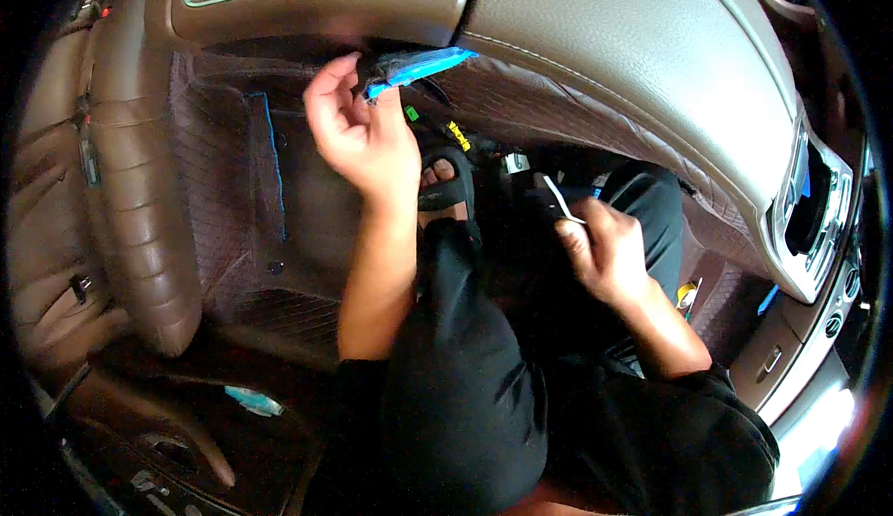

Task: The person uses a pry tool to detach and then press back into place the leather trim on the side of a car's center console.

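Observation:
My left hand [372,139] is raised beside the lower edge of the brown centre console. Its fingers are bent against a black piece with a bright blue edge [419,69], which juts out to the right from the fingertips. Part of this grip is hidden behind the piece. My right hand [609,251] is closed, lower and to the right, above my dark trouser leg. A thin white strip [562,198] sticks up from between its thumb and fingers. Something dark lies beside that strip, too dim to make out.
The brown console [633,32] spans the top. In the footwell are a sandalled foot [445,181], a yellow piece [459,136], a green piece [411,113] and a small white block [514,162]. A quilted seat [149,190] stands left; a teal packet [253,401] lies lower left.

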Demonstrator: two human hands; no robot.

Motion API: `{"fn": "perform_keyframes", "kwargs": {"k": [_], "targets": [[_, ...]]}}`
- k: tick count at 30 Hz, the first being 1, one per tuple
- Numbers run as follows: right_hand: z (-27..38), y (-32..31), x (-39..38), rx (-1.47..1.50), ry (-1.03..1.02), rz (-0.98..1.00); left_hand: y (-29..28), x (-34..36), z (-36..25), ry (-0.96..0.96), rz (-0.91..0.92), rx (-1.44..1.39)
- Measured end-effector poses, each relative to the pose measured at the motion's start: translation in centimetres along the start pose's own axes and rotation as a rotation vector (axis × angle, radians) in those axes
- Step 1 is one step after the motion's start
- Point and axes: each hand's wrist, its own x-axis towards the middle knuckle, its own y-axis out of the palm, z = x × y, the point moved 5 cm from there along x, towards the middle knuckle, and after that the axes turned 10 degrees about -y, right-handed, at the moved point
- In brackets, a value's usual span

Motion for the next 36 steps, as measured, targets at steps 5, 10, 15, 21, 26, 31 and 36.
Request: {"fn": "perform_keyframes", "kwargs": {"k": [5,10,15,21,26,31,36], "targets": [[-0.5,-3.4,-2.2,-0.022,0.005,-0.063,0.7,-2.8,4.5,-0.287,0.062,0.070],[-0.3,-3.0,-2.5,-0.006,0.111,-0.040,1.3,-3.8,7.9,-0.423,0.082,0.000],[1.7,1.0,0.3,0.087,0.089,0.077,0.5,-4.2,8.9,-0.383,0.115,0.020],[3.1,3.8,2.4,0.145,0.000,0.136,0.0,-5.9,7.0,-0.025,-0.003,0.408],[2.4,4.5,3.4,0.164,0.034,0.116,0.1,-7.7,6.0,0.431,0.132,0.338],[1.4,5.0,4.0,0.130,0.115,0.093,1.7,-7.9,6.5,0.497,0.291,0.392],[1.0,5.6,4.1,0.141,0.150,0.102,2.5,-7.2,8.3,0.057,0.165,0.216]]}}
